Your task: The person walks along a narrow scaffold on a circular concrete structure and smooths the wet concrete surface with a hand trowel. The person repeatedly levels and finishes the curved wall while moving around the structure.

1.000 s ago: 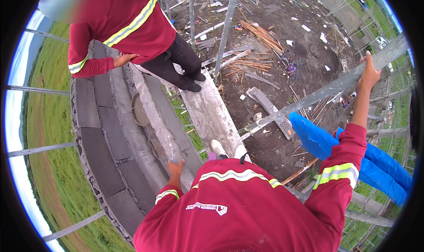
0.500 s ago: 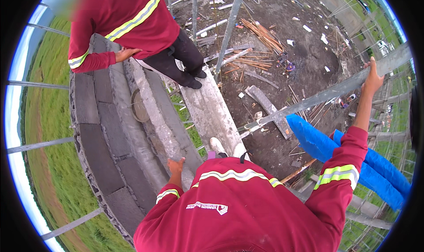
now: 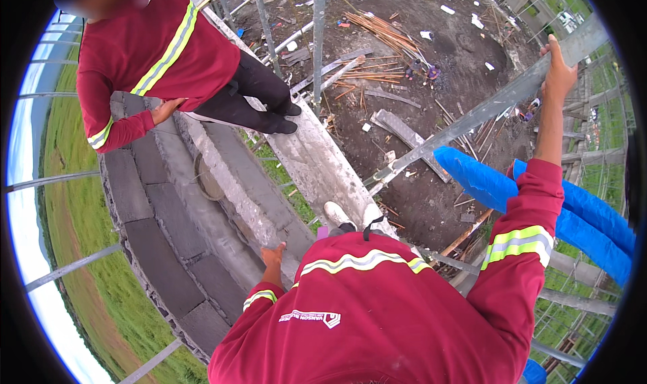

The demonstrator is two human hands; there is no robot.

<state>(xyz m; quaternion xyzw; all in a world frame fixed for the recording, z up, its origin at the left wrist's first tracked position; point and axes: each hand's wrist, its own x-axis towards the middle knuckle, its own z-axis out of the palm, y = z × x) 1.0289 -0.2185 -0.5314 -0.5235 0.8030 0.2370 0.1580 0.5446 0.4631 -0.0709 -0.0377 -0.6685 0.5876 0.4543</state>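
My right hand (image 3: 559,73) is raised at the far right, its fingers wrapped round a slanting grey metal scaffold pipe (image 3: 465,124). Low and to the left, my left hand (image 3: 273,254) rests on the rough concrete ledge (image 3: 226,175) at the near end, fingers partly out of sight and holding no tool. My feet in white shoes (image 3: 339,215) stand on a narrow, cement-stained plank (image 3: 310,151) beside the wall. Farther along the plank, a co-worker (image 3: 162,54) in a red reflective shirt stands with one hand near the waist, above the wall.
A curved wall of grey blocks (image 3: 165,266) runs along the left, with grass beyond. Far below the plank lies dark ground with wooden sticks (image 3: 384,34) and loose boards (image 3: 408,138). Blue wrapped lengths (image 3: 472,175) cross on the right. Upright pipes (image 3: 319,40) stand beside the plank.
The view has shifted slightly, and the co-worker appears farther left and leans a little differently. My right hand stays on the pipe and my left on the ledge.
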